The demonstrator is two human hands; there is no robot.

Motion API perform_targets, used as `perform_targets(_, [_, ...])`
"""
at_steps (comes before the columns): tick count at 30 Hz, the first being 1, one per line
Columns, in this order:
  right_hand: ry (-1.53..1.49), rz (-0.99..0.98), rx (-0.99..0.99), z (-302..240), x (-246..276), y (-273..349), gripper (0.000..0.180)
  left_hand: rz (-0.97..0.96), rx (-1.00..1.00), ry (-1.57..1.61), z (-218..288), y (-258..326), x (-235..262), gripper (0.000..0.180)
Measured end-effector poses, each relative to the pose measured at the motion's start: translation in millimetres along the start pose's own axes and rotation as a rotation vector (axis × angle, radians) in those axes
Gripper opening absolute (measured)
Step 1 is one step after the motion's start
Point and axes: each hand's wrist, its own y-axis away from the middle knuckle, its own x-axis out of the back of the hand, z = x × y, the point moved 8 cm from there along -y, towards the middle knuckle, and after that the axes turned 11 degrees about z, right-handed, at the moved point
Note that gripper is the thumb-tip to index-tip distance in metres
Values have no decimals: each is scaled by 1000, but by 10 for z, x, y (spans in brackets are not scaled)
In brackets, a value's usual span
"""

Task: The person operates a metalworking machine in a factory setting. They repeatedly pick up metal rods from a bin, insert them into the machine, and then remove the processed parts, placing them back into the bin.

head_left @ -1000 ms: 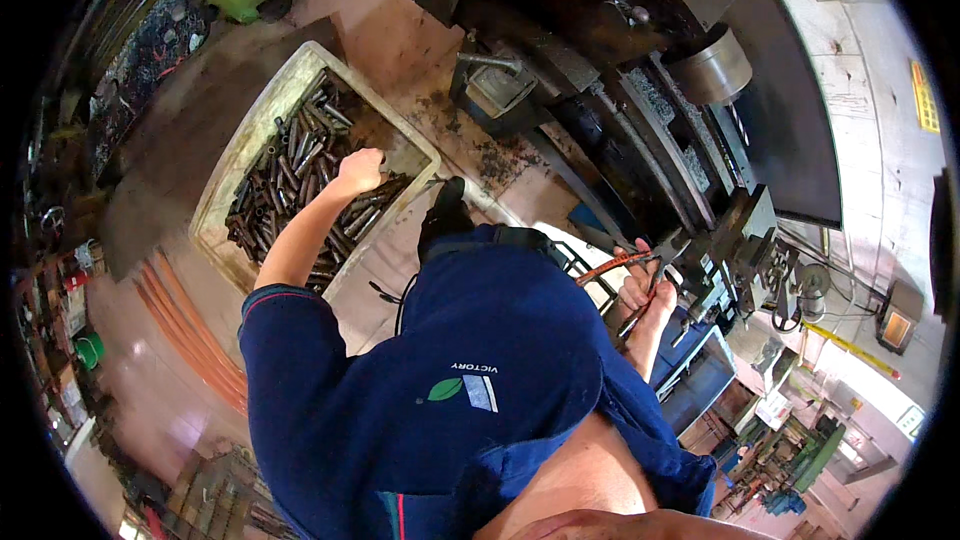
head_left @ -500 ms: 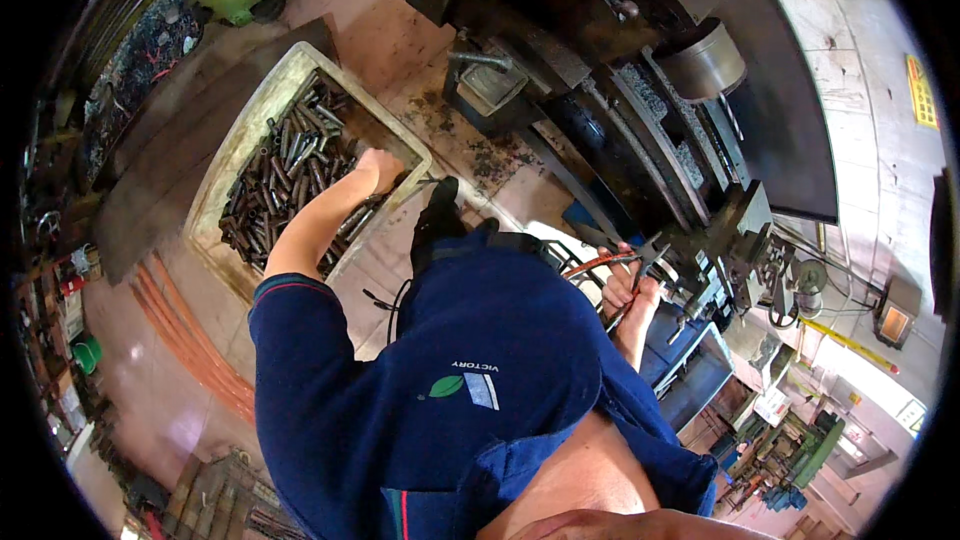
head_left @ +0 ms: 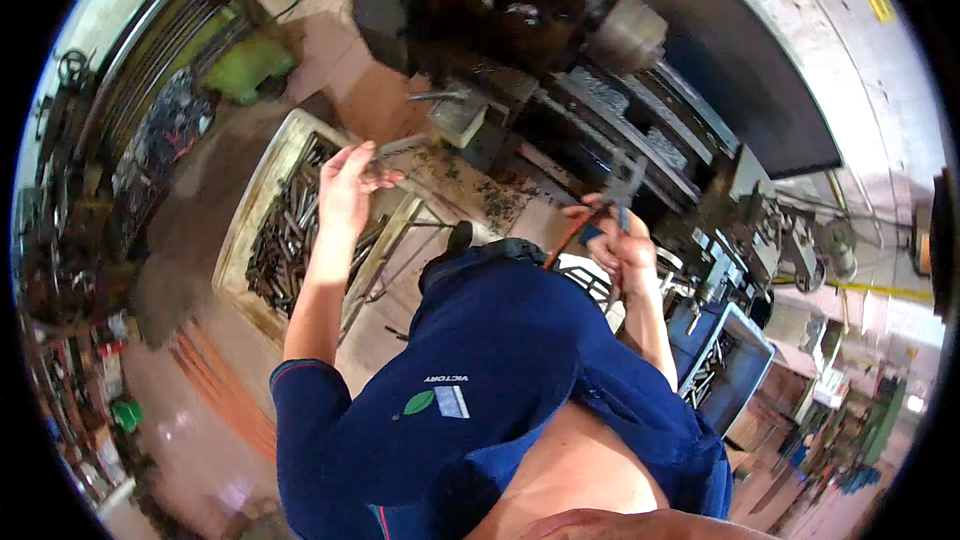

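Observation:
My left hand is raised over the near edge of a pale bin. A short grey metal tube sticks out to the right from its fingertips; motion blurs it somewhat. Many similar dark metal tubes lie jumbled in the pale bin. On the right, my right hand is closed around pliers with orange-red handles. The grey jaws of the pliers point away from me, toward the lathe bed. Whether the jaws touch anything is too blurred to tell.
A dark lathe with a round chuck stands ahead. Beside my right forearm is a blue bin holding metal pieces. Copper-coloured bars lie on the floor at left. A greenish machine stands at far left.
My left hand has risen out of the pale bin with a metal tube in its fingers. My right hand has lifted the pliers slightly up and away from me. The whole view has shifted.

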Motion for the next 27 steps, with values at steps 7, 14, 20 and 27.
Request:
perform_targets(7, [565, -34, 144, -19, -394, 18, 48, -300, 45, 104, -224, 457, -1585, 22])
perform_targets(14, [795, 240, 290, -154, -194, 260, 43, -332, 79, -38, -621, 751, -1920, 25])
perform_targets(20, [780, 394, 255, -128, -29, 352, 43, -390, 142, -92, -845, 875, -2065, 24])
perform_targets(27, [744, 479, 312, -147, 4, 357, 46, -357, 233, -34, -942, 802, -2136, 23])
